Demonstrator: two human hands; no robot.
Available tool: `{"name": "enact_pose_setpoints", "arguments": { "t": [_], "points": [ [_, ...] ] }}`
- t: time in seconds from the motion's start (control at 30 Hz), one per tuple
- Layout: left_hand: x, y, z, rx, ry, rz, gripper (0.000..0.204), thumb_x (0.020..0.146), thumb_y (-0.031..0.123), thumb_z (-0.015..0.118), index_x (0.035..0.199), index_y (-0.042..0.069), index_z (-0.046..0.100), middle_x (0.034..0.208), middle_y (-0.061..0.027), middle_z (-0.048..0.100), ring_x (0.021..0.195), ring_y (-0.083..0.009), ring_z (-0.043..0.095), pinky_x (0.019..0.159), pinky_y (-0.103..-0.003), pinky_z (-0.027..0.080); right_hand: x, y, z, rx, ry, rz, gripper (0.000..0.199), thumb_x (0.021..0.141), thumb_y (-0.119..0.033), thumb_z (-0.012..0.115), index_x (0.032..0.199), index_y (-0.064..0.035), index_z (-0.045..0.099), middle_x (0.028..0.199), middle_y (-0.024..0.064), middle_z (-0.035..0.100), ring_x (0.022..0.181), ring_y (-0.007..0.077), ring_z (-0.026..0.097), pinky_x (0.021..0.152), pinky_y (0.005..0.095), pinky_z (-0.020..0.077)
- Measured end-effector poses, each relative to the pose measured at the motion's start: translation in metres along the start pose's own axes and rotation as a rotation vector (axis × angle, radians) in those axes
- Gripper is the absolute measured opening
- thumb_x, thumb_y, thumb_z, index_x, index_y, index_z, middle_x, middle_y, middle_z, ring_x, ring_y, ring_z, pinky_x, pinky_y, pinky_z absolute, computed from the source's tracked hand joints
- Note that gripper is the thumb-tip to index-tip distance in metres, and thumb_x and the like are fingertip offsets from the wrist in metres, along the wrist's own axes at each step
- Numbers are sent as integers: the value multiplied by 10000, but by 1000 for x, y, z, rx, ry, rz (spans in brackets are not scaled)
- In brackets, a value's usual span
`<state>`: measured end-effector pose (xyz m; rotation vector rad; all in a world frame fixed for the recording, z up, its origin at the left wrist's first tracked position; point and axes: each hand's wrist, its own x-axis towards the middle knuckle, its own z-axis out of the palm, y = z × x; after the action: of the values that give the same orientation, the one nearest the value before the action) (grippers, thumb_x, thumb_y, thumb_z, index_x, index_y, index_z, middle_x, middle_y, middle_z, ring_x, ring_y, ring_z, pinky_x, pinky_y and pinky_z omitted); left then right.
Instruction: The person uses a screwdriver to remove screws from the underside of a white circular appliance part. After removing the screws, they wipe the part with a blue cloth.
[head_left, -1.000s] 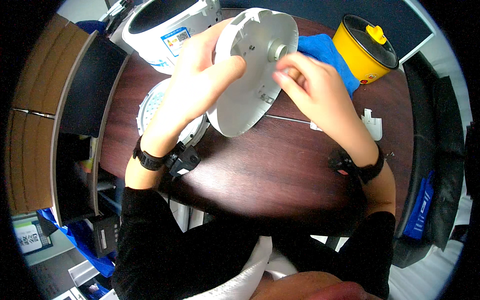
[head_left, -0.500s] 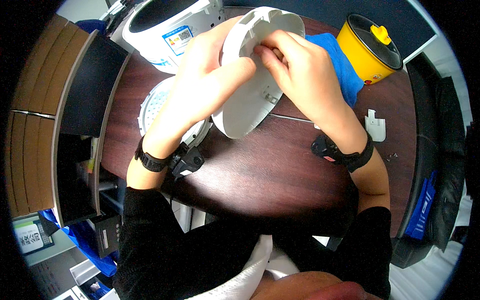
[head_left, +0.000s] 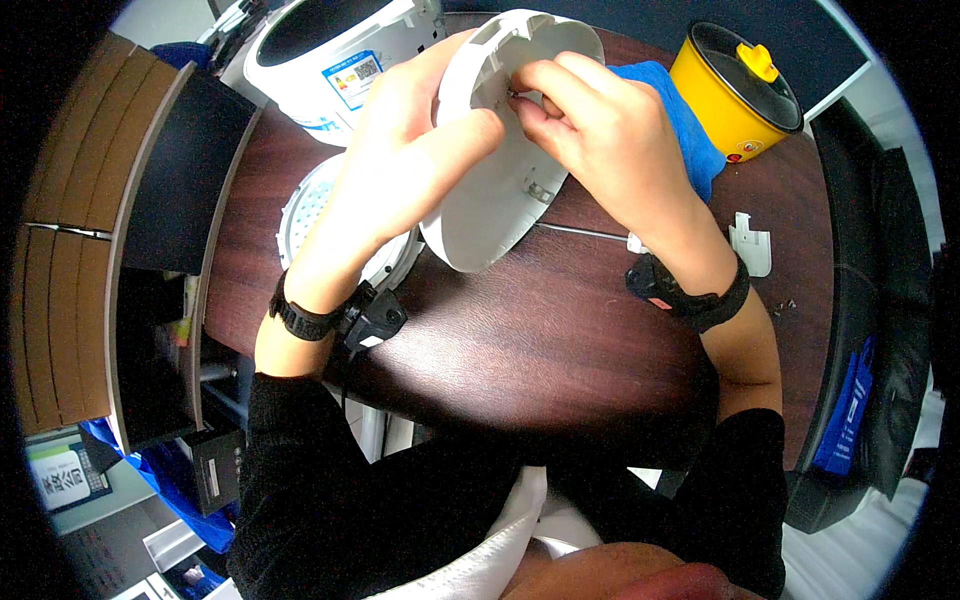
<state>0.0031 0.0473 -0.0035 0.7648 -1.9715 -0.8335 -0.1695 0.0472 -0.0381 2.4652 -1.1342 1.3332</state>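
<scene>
A white round appliance lid (head_left: 495, 200) stands tilted on its edge above the dark wooden table (head_left: 520, 350). My left hand (head_left: 415, 150) grips the lid's left rim and holds it up. My right hand (head_left: 590, 130) rests on the lid's upper inner face, its fingertips pinched at a small fitting near the top. Whether something tiny sits between those fingers cannot be told. Both wrists carry black bands.
A white rice cooker body (head_left: 340, 45) stands at the back left. A round white perforated plate (head_left: 310, 205) lies under my left forearm. A blue cloth (head_left: 685, 125) and a yellow pot with a dark lid (head_left: 735, 90) sit back right. A small white plastic part (head_left: 750, 245) lies right.
My right hand has moved from the lid's right side up and left to its upper inner face, fingertips now pinched there. The left hand keeps its hold on the lid.
</scene>
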Motion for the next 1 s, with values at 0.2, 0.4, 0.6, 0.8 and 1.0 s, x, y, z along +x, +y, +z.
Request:
{"name": "enact_pose_setpoints", "arguments": {
  "t": [0.2,0.4,0.6,0.8,1.0],
  "points": [
    [-1,0,1,-12,8,10,407,688,98,498,1074,-27,518,858,-108,588,776,-153,542,717,-280,440,0,2,0,-40,17,-50,181,692,-42,648,855,-65,571,687,78,501,561,212,562,485,283,431],
    [-1,-1,1,-14,2,9,412,689,101,498,1080,-27,518,851,-106,589,778,-151,544,721,-280,440,1,5,-3,-86,20,-104,186,686,-74,660,853,-75,580,670,64,504,524,197,551,465,274,420],
    [-1,1,0,-3,-15,11,424,690,101,500,1094,-24,516,853,-108,589,784,-151,545,729,-280,440,2,8,-3,-48,10,-100,182,682,-103,667,842,-82,583,668,61,516,515,205,546,465,282,421],
    [0,-4,0,-29,-35,10,435,691,102,501,1105,-33,505,867,-114,586,800,-155,543,739,-278,436,4,10,-7,-94,-4,-174,187,681,-111,663,844,-82,576,700,61,531,546,213,558,483,291,432],
    [0,-5,0,-42,-41,13,437,694,97,499,1112,-33,501,872,-117,585,802,-162,545,743,-281,436,4,12,-4,-110,-3,-177,190,672,-99,661,837,-77,571,717,60,540,561,216,566,492,290,438]
  ]
}}
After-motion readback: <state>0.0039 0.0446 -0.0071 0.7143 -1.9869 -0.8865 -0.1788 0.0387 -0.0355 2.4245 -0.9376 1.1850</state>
